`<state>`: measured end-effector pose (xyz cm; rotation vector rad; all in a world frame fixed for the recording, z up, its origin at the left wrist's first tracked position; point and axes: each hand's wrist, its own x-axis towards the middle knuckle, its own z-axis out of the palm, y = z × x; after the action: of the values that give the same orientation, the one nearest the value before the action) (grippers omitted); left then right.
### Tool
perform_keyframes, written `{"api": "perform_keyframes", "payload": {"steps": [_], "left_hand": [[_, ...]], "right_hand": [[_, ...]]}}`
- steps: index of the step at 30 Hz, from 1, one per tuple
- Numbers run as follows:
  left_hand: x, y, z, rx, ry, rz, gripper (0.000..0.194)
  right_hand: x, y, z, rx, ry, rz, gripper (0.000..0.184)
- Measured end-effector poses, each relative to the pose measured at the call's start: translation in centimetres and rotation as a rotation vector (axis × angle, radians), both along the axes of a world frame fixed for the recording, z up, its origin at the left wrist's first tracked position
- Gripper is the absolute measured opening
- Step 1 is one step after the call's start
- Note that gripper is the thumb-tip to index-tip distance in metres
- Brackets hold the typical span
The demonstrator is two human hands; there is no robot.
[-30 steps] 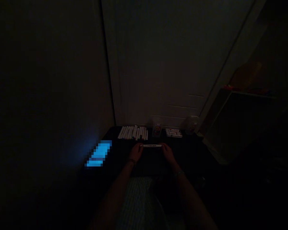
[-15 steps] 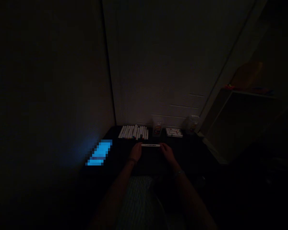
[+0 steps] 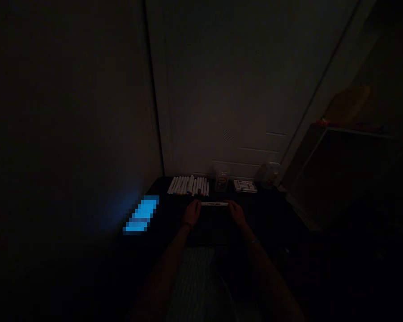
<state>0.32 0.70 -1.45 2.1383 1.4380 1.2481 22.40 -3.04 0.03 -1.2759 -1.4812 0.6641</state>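
Note:
The room is very dark. I hold a white marker [image 3: 214,204] crosswise over a dark table [image 3: 275,214]. My left hand [image 3: 191,213] pinches its left end and my right hand [image 3: 236,213] pinches its right end. Just beyond the marker, a row of several white markers [image 3: 188,185] lies side by side at the table's far edge.
A glowing blue screen [image 3: 141,214] lies at the table's left. Two small clear containers [image 3: 222,181] [image 3: 270,175] and a flat printed pack [image 3: 245,185] stand along the back. A wall and a door rise behind. A dim shelf unit [image 3: 342,147] stands at the right.
Both hands stay on the marker's ends; the marker and the hands have hardly shifted. The view has drifted slightly.

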Motion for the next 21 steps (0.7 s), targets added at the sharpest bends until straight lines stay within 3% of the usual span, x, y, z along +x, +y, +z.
{"api": "perform_keyframes", "payload": {"steps": [7,21], "left_hand": [[-0.1,-0.04,0.01,-0.015,0.026,-0.006,0.026],[-0.17,0.47,-0.33,-0.049,0.084,0.0,0.027]], "right_hand": [[0.21,0.39,-0.46,-0.079,0.017,0.033,0.045],[0.22,0.32,-0.68,-0.022,-0.041,0.015,0.041]]}}
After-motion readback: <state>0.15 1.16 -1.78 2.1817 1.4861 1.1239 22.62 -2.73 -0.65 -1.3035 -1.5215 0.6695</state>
